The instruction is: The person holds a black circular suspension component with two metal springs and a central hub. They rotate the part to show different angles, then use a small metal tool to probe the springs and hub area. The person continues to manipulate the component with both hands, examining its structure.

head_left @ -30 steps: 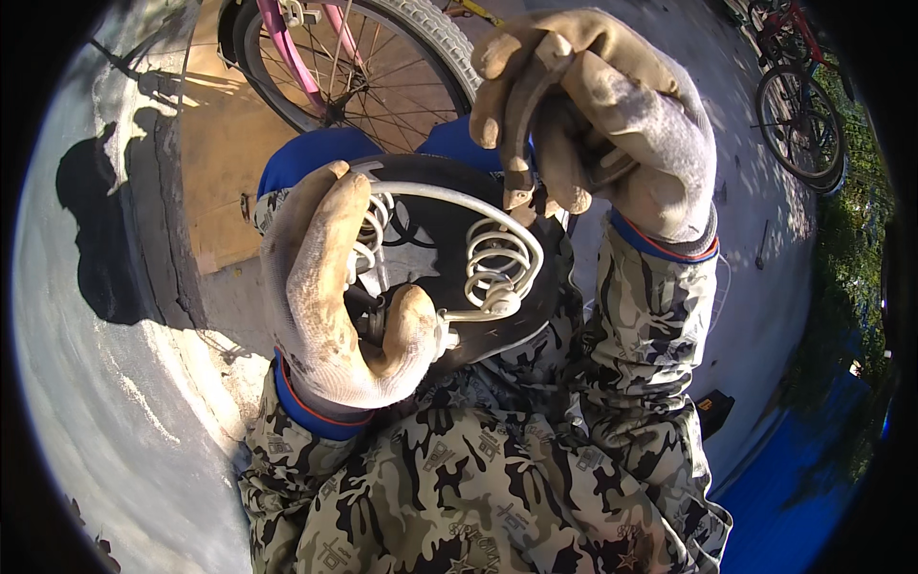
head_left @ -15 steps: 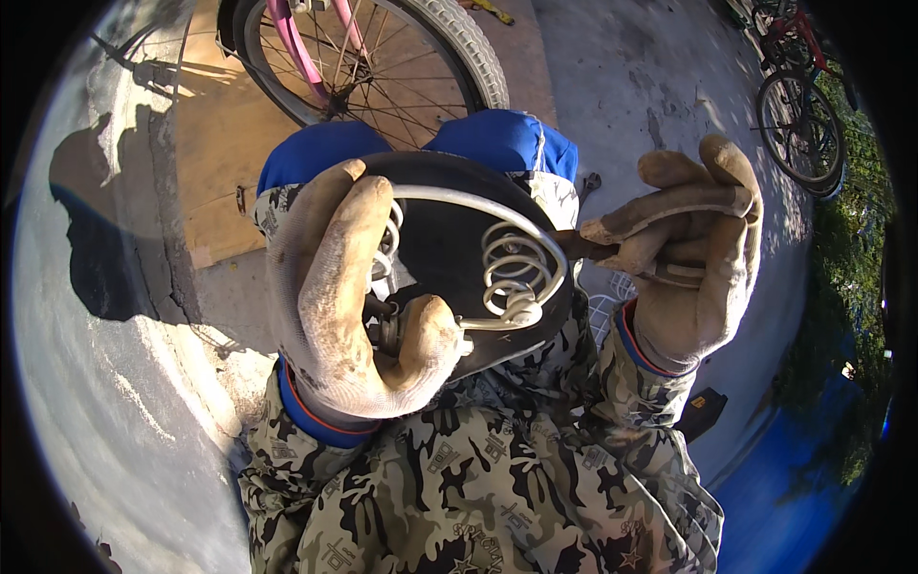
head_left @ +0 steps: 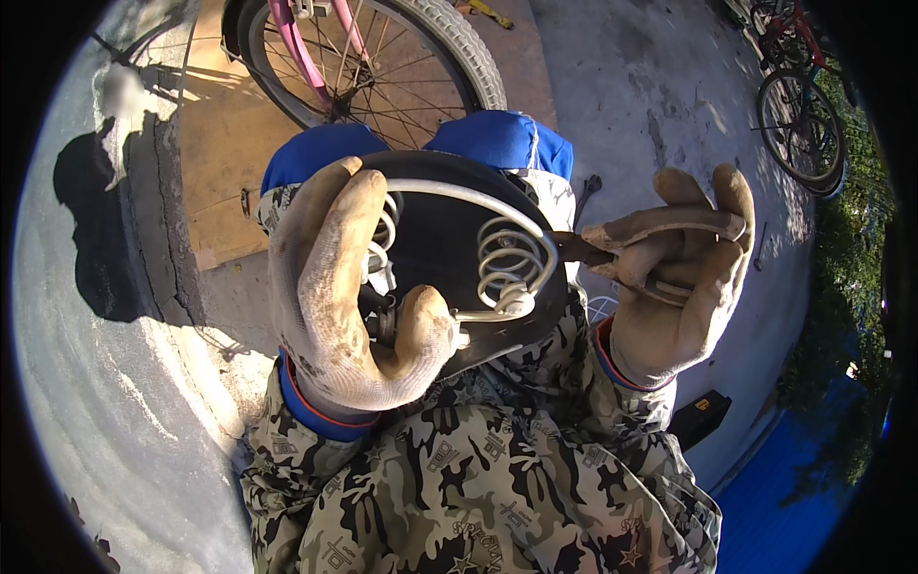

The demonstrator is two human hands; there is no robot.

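Note:
An upside-down black bicycle saddle (head_left: 435, 251) rests over my lap, its underside facing up. White wire rails (head_left: 483, 197) and a white coil spring (head_left: 507, 260) show on it, with more coils partly hidden behind my fingers at the left. My left hand (head_left: 335, 297), in a soiled pale work glove, is wrapped round the saddle's left side, thumb near a dark clamp (head_left: 384, 325). Pliers (head_left: 660, 228) sit in my gloved right hand (head_left: 703, 287), handles spread apart. Their dark jaws point left and meet the bend of the wire rail; whether they grip it is unclear.
Ahead, a pink bicycle's wheel (head_left: 488, 72) stands on a brown board (head_left: 222, 206). A wrench (head_left: 589, 188) lies on the concrete right of my knee, and a yellow-handled tool (head_left: 491, 13) lies farther off. Another bicycle (head_left: 801, 124) is at far right; a black box (head_left: 703, 418) is near my right arm.
My right hand and the pliers have shifted slightly left, with the fingertips lower. The saddle has moved very slightly left in my left hand, whose hold looks the same.

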